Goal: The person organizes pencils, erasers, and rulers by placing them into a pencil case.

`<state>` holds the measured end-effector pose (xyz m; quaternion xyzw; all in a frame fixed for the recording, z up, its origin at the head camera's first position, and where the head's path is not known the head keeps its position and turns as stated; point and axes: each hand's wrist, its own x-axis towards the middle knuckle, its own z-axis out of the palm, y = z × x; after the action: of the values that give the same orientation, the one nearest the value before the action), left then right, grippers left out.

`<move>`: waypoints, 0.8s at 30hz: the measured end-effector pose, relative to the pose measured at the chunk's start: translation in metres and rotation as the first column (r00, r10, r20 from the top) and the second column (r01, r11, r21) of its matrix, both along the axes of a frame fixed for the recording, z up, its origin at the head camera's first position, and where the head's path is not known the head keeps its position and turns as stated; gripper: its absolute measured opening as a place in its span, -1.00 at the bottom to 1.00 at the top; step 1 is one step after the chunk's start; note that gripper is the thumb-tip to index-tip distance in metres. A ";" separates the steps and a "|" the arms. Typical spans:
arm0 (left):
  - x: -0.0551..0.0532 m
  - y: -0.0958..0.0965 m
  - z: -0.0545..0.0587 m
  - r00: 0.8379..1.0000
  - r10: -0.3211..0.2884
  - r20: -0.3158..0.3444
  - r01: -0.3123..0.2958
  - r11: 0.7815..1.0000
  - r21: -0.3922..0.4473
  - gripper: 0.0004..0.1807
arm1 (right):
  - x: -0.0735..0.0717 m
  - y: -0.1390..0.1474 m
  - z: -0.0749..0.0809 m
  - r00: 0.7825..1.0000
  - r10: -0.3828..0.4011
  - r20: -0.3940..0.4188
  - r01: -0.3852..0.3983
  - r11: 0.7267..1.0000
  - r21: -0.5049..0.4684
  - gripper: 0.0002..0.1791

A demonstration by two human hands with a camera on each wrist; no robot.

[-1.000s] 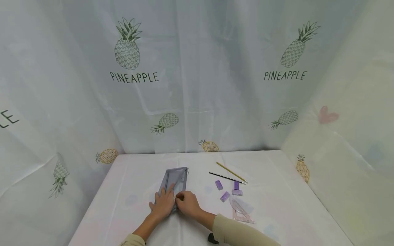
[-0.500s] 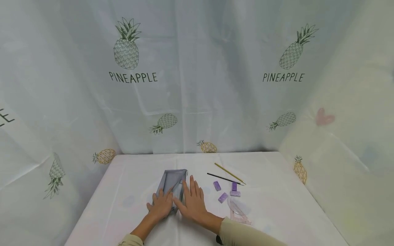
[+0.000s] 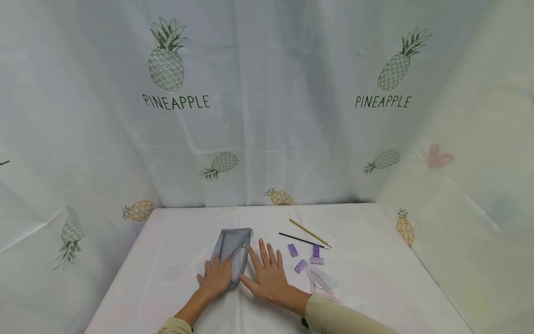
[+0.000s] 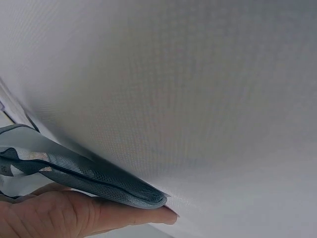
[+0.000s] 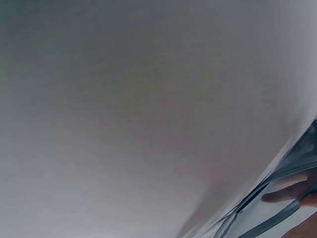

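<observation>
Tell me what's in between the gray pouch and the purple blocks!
The right hand, fingers spread, lies between the gray pouch and the purple blocks; the head view shows it.

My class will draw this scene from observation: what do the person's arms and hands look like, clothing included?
The left hand and right hand wear no gloves. The left sleeve and right sleeve are beige, ending before the hands. A small black item shows beside the right sleeve; its nature is unclear.
</observation>
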<state>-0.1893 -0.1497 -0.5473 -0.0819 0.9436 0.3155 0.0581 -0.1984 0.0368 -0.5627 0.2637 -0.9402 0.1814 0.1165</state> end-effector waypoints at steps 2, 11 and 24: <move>0.000 -0.001 -0.001 1.000 0.003 0.010 -0.003 1.000 0.005 -0.38 | -0.003 0.005 -0.002 1.000 0.004 -0.023 -0.004 1.000 -0.005 -0.12; -0.001 -0.002 0.002 1.000 -0.002 0.008 0.001 0.999 0.044 -0.37 | -0.017 0.034 0.006 1.000 -0.022 0.019 0.023 0.999 -0.032 -0.13; -0.001 -0.002 -0.001 1.000 0.003 0.028 -0.004 0.998 0.062 -0.35 | -0.038 0.095 0.014 0.991 -0.061 0.122 0.067 0.997 -0.045 -0.12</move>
<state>-0.1906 -0.1520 -0.5481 -0.0862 0.9323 0.3436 0.0732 -0.2360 0.1316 -0.5488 0.2191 -0.9488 0.2159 0.0717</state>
